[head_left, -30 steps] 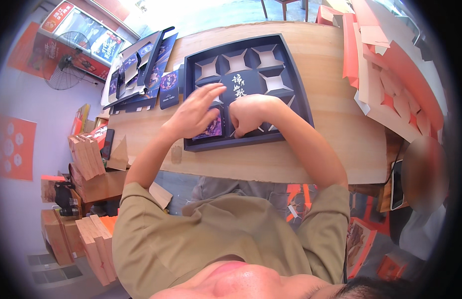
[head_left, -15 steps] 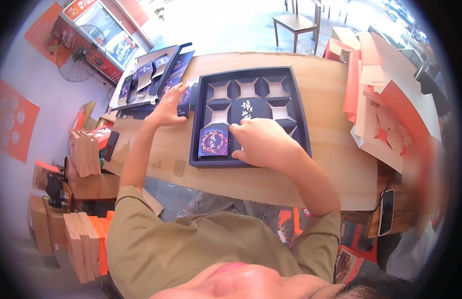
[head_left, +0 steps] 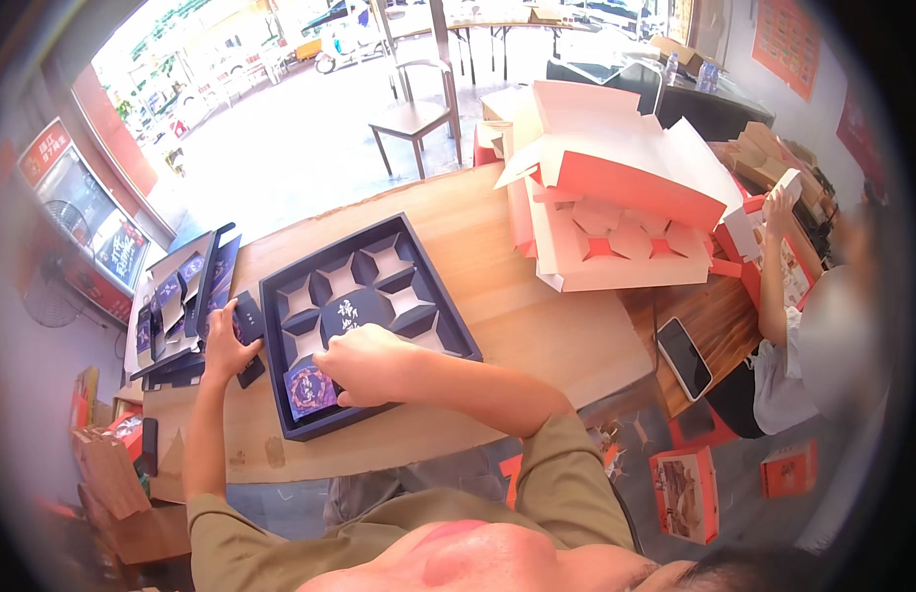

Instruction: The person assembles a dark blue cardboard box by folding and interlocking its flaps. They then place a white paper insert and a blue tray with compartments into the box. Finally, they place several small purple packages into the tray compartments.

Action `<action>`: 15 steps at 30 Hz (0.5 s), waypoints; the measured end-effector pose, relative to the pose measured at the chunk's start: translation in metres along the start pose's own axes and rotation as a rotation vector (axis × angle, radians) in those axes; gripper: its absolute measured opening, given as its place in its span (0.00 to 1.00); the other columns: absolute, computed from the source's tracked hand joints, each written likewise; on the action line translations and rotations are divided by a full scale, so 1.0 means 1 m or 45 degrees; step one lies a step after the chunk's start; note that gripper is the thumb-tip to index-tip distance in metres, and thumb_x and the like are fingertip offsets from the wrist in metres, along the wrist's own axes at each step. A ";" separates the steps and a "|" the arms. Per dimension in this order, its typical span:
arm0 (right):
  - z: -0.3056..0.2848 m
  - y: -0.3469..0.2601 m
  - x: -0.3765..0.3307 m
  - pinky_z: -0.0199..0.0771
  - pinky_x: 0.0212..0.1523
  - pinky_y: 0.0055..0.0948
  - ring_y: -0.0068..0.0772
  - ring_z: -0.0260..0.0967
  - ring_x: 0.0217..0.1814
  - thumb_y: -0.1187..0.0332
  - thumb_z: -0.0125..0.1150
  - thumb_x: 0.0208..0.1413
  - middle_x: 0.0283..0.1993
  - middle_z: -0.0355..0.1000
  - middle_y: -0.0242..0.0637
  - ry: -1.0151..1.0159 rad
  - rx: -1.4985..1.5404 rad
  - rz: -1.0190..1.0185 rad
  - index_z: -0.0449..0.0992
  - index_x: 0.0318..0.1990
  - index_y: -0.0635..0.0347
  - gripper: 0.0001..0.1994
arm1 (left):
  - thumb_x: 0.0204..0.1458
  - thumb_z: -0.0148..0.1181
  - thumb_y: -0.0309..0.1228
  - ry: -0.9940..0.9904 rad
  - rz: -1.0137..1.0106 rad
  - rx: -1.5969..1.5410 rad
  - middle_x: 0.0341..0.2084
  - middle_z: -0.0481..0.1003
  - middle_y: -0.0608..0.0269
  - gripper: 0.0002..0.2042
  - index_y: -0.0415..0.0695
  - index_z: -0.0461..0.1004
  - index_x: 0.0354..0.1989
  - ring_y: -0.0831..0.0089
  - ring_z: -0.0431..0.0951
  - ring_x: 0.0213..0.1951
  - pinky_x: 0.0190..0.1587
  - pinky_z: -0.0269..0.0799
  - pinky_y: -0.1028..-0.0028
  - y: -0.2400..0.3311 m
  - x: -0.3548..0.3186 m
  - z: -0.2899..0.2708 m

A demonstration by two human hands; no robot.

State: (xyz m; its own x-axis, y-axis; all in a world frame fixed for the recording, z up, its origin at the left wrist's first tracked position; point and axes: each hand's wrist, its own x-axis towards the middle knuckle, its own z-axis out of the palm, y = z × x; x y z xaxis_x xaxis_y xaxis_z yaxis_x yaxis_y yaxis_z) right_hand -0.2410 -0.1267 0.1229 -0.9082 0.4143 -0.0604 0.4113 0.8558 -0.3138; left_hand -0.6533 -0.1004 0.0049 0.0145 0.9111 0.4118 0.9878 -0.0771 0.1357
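Note:
A dark blue gift box tray (head_left: 443,296) lies on the table, with star-shaped compartments around a lettered centre panel (head_left: 351,314). A purple patterned small box (head_left: 310,391) fills the near left compartment. My right hand (head_left: 367,365) is closed over the compartment beside it; the fingertips are hidden, so what they hold cannot be made out. Left of the tray, my left hand (head_left: 227,345) has thumb and fingers spread over a small dark blue piece (head_left: 249,318), touching it. No grip on it shows.
Dark blue packaging (head_left: 182,306) is piled at the table's left. Orange and white cartons (head_left: 626,197) stack at the far right. A phone (head_left: 684,357) lies on the right-hand ledge. At right another person's hand (head_left: 777,209) holds a white item. A chair (head_left: 411,118) stands beyond the table.
The view has swung right, bringing the cartons and another person more into sight. My left hand has come down onto the small dark blue piece; my right hand stays at the same compartment.

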 end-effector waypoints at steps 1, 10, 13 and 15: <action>-0.002 0.000 -0.001 0.86 0.47 0.47 0.54 0.85 0.46 0.57 0.78 0.57 0.42 0.83 0.51 -0.011 -0.002 0.022 0.80 0.49 0.67 0.23 | 0.41 0.79 0.41 -0.009 -0.071 -0.040 0.53 0.72 0.48 0.48 0.42 0.63 0.74 0.48 0.77 0.52 0.58 0.75 0.56 0.015 0.001 -0.008; -0.022 -0.001 -0.009 0.81 0.54 0.51 0.57 0.81 0.56 0.52 0.75 0.60 0.53 0.80 0.54 0.172 0.071 -0.155 0.73 0.66 0.63 0.33 | 0.43 0.83 0.34 0.495 -0.240 -0.677 0.65 0.66 0.50 0.50 0.42 0.60 0.76 0.58 0.73 0.63 0.66 0.72 0.56 0.034 -0.024 -0.048; -0.027 0.004 0.000 0.73 0.70 0.49 0.56 0.69 0.74 0.47 0.75 0.60 0.75 0.64 0.59 0.533 0.356 -0.161 0.55 0.81 0.61 0.50 | 0.39 0.86 0.34 0.653 0.091 -0.636 0.66 0.66 0.46 0.53 0.40 0.60 0.75 0.54 0.72 0.65 0.66 0.71 0.54 0.104 -0.020 -0.076; -0.036 -0.003 0.008 0.69 0.74 0.47 0.54 0.65 0.79 0.46 0.77 0.59 0.81 0.56 0.62 0.713 0.628 0.001 0.43 0.85 0.63 0.58 | 0.35 0.88 0.34 0.658 0.371 -0.517 0.66 0.67 0.43 0.54 0.40 0.61 0.74 0.46 0.72 0.65 0.66 0.71 0.51 0.149 -0.018 -0.096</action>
State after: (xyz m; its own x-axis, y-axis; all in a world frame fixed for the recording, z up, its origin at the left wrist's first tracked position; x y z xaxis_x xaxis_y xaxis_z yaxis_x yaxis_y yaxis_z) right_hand -0.2463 -0.1150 0.1577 -0.6781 0.6231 0.3897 0.2092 0.6719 -0.7104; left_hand -0.5215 -0.1668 0.1044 0.0940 0.5304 0.8425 0.8179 -0.5237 0.2384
